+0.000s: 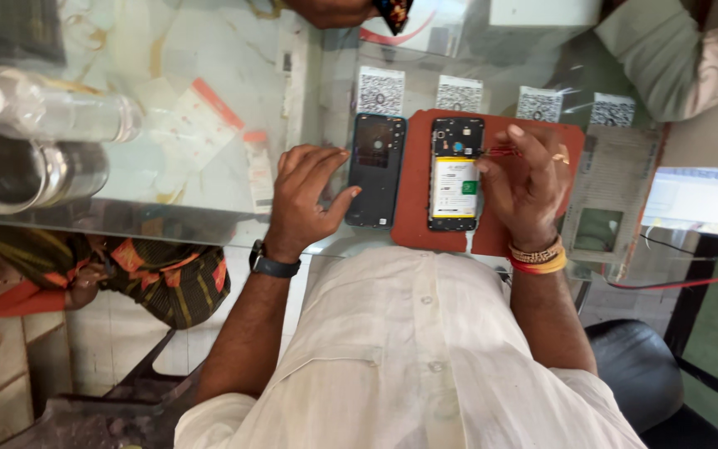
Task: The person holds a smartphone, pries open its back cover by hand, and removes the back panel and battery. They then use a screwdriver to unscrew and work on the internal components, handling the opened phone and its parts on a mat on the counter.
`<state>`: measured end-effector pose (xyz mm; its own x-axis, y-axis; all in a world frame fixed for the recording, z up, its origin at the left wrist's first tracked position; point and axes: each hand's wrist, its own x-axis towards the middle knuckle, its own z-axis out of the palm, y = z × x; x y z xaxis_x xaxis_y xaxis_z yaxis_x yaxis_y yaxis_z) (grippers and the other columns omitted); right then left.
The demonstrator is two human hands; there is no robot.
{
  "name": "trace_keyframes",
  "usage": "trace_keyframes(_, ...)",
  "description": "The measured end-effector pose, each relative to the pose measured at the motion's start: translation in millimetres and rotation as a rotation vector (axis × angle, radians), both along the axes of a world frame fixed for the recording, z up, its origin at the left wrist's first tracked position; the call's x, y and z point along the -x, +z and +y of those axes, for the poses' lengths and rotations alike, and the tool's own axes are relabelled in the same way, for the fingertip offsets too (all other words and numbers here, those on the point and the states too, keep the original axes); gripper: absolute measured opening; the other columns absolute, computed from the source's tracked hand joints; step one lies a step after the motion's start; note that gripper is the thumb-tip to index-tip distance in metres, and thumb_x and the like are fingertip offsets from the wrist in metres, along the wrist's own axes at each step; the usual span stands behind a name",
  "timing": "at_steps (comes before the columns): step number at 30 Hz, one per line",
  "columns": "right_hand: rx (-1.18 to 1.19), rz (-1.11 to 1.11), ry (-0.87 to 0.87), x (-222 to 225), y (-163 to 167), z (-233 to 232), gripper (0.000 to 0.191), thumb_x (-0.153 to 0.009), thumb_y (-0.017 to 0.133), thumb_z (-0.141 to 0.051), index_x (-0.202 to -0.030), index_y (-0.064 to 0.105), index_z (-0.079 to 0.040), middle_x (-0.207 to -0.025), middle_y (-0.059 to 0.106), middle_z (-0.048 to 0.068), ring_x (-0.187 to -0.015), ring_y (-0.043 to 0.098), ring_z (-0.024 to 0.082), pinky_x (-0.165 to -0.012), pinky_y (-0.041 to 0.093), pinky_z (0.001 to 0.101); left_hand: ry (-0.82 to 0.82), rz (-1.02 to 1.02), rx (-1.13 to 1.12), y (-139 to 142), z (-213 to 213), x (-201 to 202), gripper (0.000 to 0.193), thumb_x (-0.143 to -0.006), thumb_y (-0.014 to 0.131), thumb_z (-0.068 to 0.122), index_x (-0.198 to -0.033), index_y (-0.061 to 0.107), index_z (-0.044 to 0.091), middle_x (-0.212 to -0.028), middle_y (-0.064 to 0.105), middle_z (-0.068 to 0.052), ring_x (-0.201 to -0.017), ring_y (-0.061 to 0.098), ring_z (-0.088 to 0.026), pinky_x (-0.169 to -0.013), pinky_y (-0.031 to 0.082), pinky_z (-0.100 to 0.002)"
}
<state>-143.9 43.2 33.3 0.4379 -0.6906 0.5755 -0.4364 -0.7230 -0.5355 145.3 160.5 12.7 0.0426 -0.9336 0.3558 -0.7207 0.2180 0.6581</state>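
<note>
Person is sitting at a glass counter (209,208), working on an opened phone (455,175) lying face-down on a red-brown mat (413,199), back off, battery w/ pale label exposed. Right hand (525,187) is resting over the phone's right edge, thumb and forefinger pinching a thin red-handled tool (504,151), prob a small driver or tweezers, can't tell which; tip is sitting at the phone's upper right, just ahead of the fingertips, other fingers curled loosely behind. Left hand (305,195) is lying flat, fingers spread and slightly bent, thumb touching the left edge of the removed back cover (376,170), which is lying inside-up just left of the mat, between the two hands. Handling, as judgement: phone is light and rigid but the open side is fragile, board, flex cables and battery shouldn't be pressed or pried hard; best grip is by the long side rails of the frame, not across the middle. Back cover looks like thin plastic, very light, prob flexy, slides easily on glass, so pick it by the edges, thumb one side and fingers the other. Mat is giving the phone some friction; glass is not. Beyond the fingertips four small square printed code cards (459,93) are sitting in a row. Another person's arm (675,50) is showing at far right.
</note>
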Motion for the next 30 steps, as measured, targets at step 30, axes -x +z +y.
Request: trace_keyframes(30,-0.326,-0.488,0.034,10,-27,22,0.062,-0.108,0.059,0.016,-0.159,0.035,-0.009,-0.121,0.064,0.017,-0.111,0.071,0.025,-0.097,0.064,0.0349,-0.253,0.042,0.094,19,-49,71,0.023,-0.087,0.08,0.008,-0.107,0.071,0.003,-0.108,0.066,-0.008,-0.105,0.059,-0.029,-0.091,0.046,-0.044)
